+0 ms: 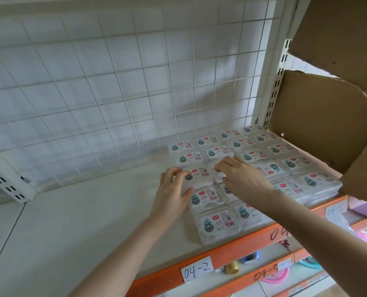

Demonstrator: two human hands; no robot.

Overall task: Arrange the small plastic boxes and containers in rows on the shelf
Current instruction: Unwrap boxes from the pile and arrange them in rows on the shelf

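White shelving fills the head view: a pale shelf board (75, 221) is backed by a white wire grid (114, 86) and edged at the front by an orange rail (232, 251) bearing a handwritten tag "04-2" (197, 269). Torn cardboard (332, 108) is seen at the right side of the bay. Small clear plastic boxes (217, 224) with printed labels are laid flat in rows over the right half of the board, running from the front rail back to the grid; the left half of the board is bare.

The left hand (174, 189) is placed at the left edge of the rows, its fingers curled over the top of one box (197, 174) in the leftmost column and its thumb laid along that box's near side. The right hand (240, 179) is lowered over the neighbouring box (218, 175) in the next column, with fingertips bent down onto it; most of that box is hidden beneath the hand, so it cannot be told whether it is lifted or lying flat. Coloured items are glimpsed on the lower shelf below the rail.
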